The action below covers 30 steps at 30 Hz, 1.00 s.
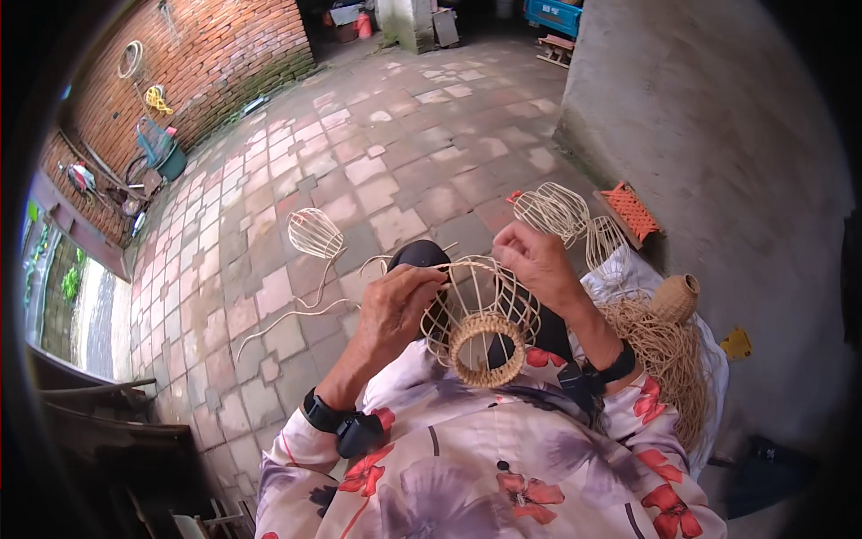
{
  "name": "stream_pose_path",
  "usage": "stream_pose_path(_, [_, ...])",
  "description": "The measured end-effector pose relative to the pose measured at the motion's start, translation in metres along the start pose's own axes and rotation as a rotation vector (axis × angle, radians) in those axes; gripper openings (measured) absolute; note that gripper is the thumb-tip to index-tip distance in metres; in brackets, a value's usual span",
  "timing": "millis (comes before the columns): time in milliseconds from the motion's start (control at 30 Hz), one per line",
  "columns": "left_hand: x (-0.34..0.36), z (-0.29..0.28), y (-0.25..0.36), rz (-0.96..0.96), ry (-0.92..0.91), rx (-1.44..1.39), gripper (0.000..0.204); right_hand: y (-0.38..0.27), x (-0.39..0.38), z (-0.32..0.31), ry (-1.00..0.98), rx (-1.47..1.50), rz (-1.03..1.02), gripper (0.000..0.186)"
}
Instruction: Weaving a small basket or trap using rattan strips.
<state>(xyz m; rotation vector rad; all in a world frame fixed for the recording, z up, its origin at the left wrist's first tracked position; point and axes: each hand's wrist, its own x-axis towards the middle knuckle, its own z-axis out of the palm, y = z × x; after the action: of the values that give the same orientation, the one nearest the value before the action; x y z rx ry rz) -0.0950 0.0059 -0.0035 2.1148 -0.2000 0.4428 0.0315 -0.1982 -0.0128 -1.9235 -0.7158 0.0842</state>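
My left hand pinches the upper rim of a pale open lattice basket frame held over my lap. A tightly woven ring forms its near end. My right hand has thumb and finger pressed together at the rim's right side, on what looks like a thin cord along it; the exact grip is small to see. Beside my right arm lie a heap of loose natural strands and a finished woven piece on a white sack.
Wire-like pale frames and an orange slatted object sit at right by a grey wall. Another frame and long strands lie on the paving. A brick wall with hanging coils and a bucket stands at back left.
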Motion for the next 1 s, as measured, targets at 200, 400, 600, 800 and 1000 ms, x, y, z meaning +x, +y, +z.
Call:
stream_pose_path(200, [-0.029, 0.001, -0.032, -0.172, 0.073, -0.240, 0.016, 0.010, 0.012, 0.011, -0.209, -0.046, 0.183, 0.009])
stream_pose_path(400, [-0.053, 0.008, -0.031, -0.453, 0.085, -0.417, 0.016, 0.017, 0.005, 0.014, -0.062, 0.200, 0.258, 0.011])
stream_pose_path(600, [-0.056, 0.020, -0.026, -0.516, -0.117, -0.150, 0.018, 0.038, 0.001, 0.017, -0.069, 0.063, 0.241, 0.012])
stream_pose_path(800, [-0.047, 0.029, -0.022, -0.471, -0.103, -0.031, 0.022, 0.030, -0.001, 0.014, 0.048, -0.186, 0.042, 0.014])
stream_pose_path(1000, [-0.051, 0.042, -0.038, -0.631, -0.005, -0.397, 0.015, -0.040, -0.017, 0.035, -0.139, -0.562, -0.573, 0.019])
